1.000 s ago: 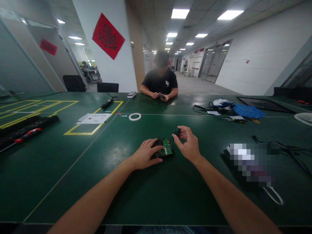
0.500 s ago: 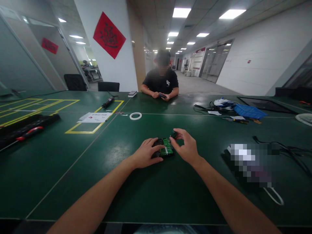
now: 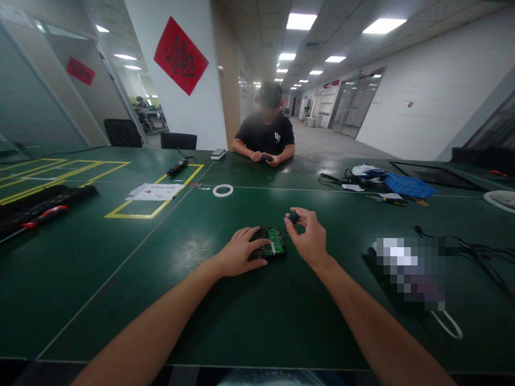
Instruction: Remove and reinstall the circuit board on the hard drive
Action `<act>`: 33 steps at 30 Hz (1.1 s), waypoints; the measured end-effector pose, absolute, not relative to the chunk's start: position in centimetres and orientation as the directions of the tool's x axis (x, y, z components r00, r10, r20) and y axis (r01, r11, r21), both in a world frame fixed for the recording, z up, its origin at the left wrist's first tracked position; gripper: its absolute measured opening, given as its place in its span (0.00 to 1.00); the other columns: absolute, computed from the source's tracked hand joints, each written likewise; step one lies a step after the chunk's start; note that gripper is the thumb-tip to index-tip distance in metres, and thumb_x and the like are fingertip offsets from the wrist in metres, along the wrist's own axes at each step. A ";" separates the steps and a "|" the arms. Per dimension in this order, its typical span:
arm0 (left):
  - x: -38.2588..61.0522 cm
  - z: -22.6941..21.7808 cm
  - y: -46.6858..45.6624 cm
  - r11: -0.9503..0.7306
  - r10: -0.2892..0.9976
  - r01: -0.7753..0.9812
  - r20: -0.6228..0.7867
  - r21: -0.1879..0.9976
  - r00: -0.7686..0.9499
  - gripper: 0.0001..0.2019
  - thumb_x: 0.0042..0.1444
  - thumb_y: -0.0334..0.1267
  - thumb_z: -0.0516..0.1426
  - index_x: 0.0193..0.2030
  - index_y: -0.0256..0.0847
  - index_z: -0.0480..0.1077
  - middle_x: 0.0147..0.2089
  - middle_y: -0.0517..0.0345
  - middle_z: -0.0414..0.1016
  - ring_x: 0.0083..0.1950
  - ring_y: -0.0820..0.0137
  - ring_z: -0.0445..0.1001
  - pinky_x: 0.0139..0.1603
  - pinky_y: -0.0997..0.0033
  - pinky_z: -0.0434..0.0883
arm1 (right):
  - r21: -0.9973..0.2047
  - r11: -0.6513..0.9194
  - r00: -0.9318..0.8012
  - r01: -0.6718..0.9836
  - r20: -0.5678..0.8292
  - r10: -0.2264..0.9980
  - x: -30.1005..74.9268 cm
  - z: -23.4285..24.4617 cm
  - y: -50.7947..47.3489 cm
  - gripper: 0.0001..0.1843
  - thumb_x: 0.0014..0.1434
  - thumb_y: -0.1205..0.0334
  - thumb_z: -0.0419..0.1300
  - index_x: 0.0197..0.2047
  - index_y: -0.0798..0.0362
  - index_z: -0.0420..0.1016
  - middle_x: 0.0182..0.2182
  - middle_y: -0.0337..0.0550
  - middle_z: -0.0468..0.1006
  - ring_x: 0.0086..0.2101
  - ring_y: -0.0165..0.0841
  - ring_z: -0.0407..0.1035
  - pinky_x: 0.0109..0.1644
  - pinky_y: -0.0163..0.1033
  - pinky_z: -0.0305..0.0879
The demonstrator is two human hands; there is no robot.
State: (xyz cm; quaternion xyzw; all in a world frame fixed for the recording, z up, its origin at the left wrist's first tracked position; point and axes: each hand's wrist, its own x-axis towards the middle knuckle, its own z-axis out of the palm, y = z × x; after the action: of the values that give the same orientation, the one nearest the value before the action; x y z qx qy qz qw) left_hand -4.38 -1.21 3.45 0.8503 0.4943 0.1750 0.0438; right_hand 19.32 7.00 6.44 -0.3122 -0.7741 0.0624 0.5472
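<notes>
A black hard drive with a green circuit board (image 3: 272, 245) lies on the green table (image 3: 201, 300) in front of me. My left hand (image 3: 241, 256) rests on its left side, fingers curled over the casing, holding it down. My right hand (image 3: 309, 239) hovers just to the right of the drive, thumb and fingers pinched round a small dark round-handled tool (image 3: 293, 216) whose tip points down toward the board's upper right corner.
A person in a black shirt (image 3: 265, 136) sits across the table handling a small object. A white tape ring (image 3: 222, 190), a paper sheet (image 3: 155, 192), a blue tray (image 3: 408, 185), cables (image 3: 475, 249) and a red-handled tool (image 3: 42, 212) lie around.
My right hand dipped the small dark tool toward the board half a second ago and has since lifted it slightly again. My left hand stays on the drive.
</notes>
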 end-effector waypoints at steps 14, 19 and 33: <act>-4.3 3.6 -1.3 -0.503 0.858 0.826 0.258 0.254 0.444 0.30 0.60 0.56 0.62 0.67 0.55 0.65 0.74 0.47 0.53 0.70 0.45 0.57 0.67 0.40 0.59 | -0.357 0.817 -0.339 0.453 0.778 0.529 20.0 7.4 6.8 0.18 0.66 0.55 0.60 0.58 0.46 0.68 0.48 0.48 0.76 0.40 0.38 0.77 0.48 0.48 0.78; -4.2 3.9 -1.4 -0.497 0.862 0.835 0.241 0.236 0.445 0.30 0.60 0.56 0.61 0.68 0.55 0.64 0.74 0.46 0.52 0.71 0.45 0.57 0.68 0.40 0.59 | -0.320 0.843 -0.364 0.432 0.793 0.488 20.3 7.8 6.5 0.16 0.67 0.59 0.59 0.57 0.46 0.70 0.47 0.49 0.74 0.42 0.38 0.75 0.47 0.48 0.77; -4.2 3.8 -1.4 -0.504 0.858 0.835 0.243 0.221 0.453 0.30 0.61 0.56 0.61 0.68 0.53 0.65 0.74 0.45 0.52 0.70 0.45 0.57 0.67 0.41 0.60 | -0.341 0.842 -0.345 0.418 0.798 0.494 20.3 7.4 6.8 0.18 0.64 0.56 0.63 0.56 0.47 0.70 0.47 0.49 0.77 0.41 0.39 0.77 0.47 0.48 0.78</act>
State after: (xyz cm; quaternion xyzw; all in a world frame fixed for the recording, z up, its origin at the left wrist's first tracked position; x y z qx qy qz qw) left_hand -4.22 -1.40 3.79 0.8517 0.4968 0.1631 0.0348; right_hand 20.31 6.83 7.40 -0.2784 -0.8193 0.0381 0.4998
